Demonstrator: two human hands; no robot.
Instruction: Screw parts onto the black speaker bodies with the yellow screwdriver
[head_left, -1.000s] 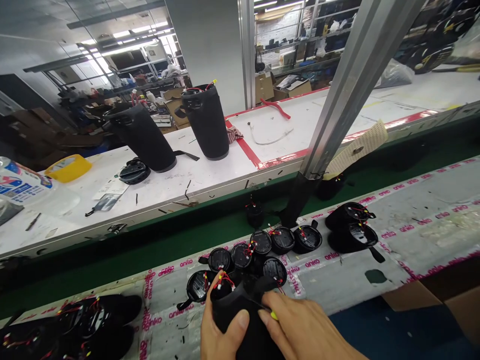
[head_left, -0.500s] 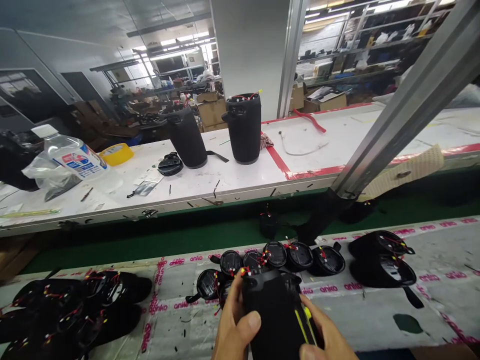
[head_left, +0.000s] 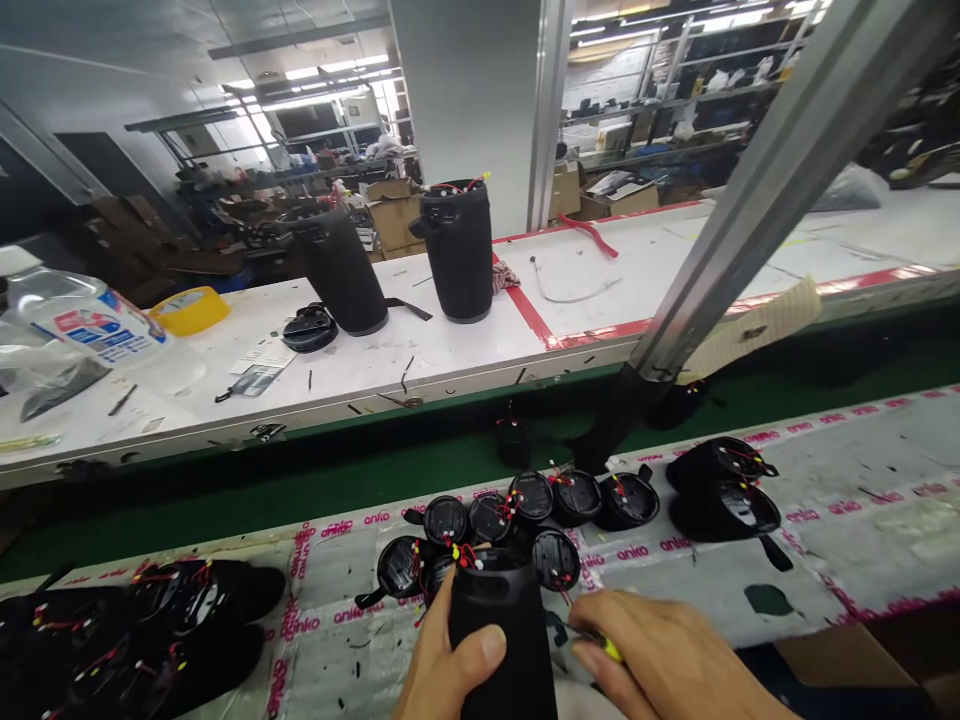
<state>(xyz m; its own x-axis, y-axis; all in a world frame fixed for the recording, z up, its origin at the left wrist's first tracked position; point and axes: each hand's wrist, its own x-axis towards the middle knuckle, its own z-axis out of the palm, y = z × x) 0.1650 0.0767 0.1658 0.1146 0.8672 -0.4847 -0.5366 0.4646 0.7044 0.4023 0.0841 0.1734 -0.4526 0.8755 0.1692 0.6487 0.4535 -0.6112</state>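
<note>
My left hand (head_left: 457, 660) is wrapped round the left side of a black cylindrical housing (head_left: 504, 640), its thumb on the front. Red wires with small yellow and white connectors (head_left: 463, 556) stick out at the top of the housing. My right hand (head_left: 645, 650), just right of the housing, is closed on a tool with a yellow handle (head_left: 609, 648). The tool's thin dark shaft points left toward the housing; its tip is hard to make out. Behind the housing, several open black housings (head_left: 555, 560) with red wires stand on the covered surface.
More black housings lie at the left (head_left: 202, 590) and right (head_left: 724, 510). A metal post (head_left: 720, 220) slants across the right. On the white bench (head_left: 360, 370) are two upright housings, a bottle (head_left: 90, 320) and yellow tape (head_left: 191, 311).
The held housing has turned and stands more upright, its yellow-striped side out of sight. My right hand has moved off its side, with the yellow-handled tool. The view has shifted right.
</note>
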